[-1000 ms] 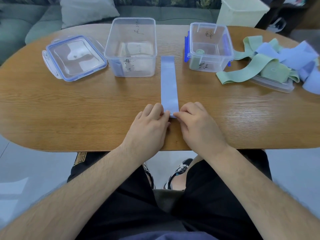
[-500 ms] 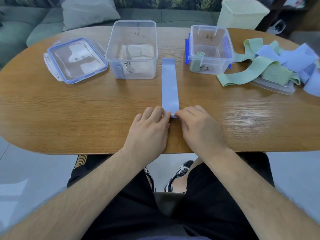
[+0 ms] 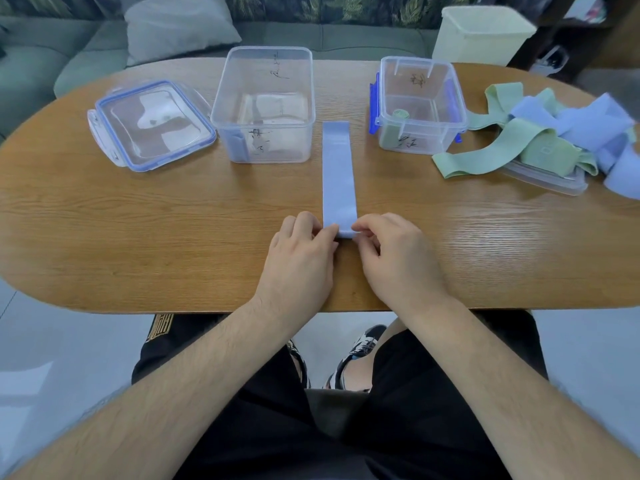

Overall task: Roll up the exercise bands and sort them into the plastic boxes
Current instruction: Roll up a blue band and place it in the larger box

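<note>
Since a sec ago the blue band [image 3: 338,174] started curling up at its near end, left hand [image 3: 299,261] and right hand [image 3: 398,261] both pinching it there, strip flat just right of the big clear box [image 3: 277,147], long axis pointing straight away from the person.

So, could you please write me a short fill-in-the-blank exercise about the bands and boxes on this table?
1. The left hand and right hand pinch the near end of a flat band coloured ____.
2. The rolled band inside the clip box is coloured ____.
3. The loose lid lies to the ____ of the larger box.
Missing words: blue; green; left.
</note>
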